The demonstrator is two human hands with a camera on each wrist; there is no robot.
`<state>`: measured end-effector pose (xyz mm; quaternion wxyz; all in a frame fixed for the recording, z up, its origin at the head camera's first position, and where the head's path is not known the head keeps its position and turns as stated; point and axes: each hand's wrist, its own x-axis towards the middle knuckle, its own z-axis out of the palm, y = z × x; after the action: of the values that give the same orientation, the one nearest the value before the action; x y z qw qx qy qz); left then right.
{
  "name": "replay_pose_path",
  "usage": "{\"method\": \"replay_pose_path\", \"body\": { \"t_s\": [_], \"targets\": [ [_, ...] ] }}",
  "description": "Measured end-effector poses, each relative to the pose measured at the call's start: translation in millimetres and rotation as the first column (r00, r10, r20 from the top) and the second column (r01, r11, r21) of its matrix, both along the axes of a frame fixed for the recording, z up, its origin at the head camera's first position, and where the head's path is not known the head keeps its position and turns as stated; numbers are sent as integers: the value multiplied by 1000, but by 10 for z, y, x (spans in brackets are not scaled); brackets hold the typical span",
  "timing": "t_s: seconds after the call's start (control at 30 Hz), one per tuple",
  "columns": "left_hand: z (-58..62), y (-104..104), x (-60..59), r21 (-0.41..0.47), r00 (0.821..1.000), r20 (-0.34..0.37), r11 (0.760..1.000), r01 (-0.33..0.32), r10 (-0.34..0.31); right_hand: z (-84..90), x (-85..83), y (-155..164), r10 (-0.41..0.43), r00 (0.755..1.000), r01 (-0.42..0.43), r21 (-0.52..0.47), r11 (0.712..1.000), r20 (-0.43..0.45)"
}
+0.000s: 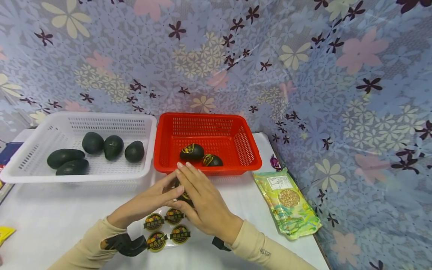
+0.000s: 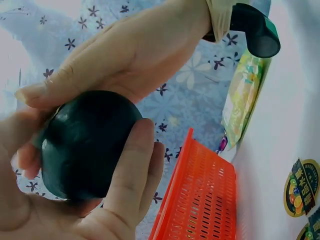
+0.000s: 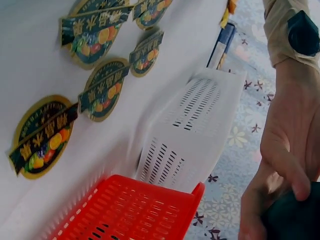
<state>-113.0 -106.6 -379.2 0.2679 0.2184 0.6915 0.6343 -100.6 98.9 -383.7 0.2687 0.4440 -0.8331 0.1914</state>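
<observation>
Surface: white table (image 1: 50, 221) against floral-print backdrop (image 1: 337, 75). Avocado (image 2: 85, 142): dark green, smooth, rounded; held above sticker sheet (image 1: 168, 227), before perforated red plastic basket (image 1: 248, 165); long axis could not be told. Left hand (image 1: 152, 200) and right hand (image 1: 202, 204): fingers curled round avocado together. White slotted basket (image 1: 20, 176) held five bare avocados (image 1: 92, 142)
</observation>
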Motion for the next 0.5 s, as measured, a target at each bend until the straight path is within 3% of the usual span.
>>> {"method": "replay_pose_path", "body": {
  "t_s": [0.1, 0.33, 0.5],
  "targets": [
    [-21, 11, -20, 27, 1000, 7, 999, -26, 26, -17, -23, 7, 1, 1000, 0, -30, 1000, 25],
    [-20, 56, -38, 200, 1000, 19, 979, -22, 19, -50, -42, 14, 15, 995, -3, -126, 992, 96],
    [-1, 79, -22, 183, 998, 11, 981, -60, 59, -39, -15, 5, 30, 993, -18, -100, 995, 117]
  ]
}}
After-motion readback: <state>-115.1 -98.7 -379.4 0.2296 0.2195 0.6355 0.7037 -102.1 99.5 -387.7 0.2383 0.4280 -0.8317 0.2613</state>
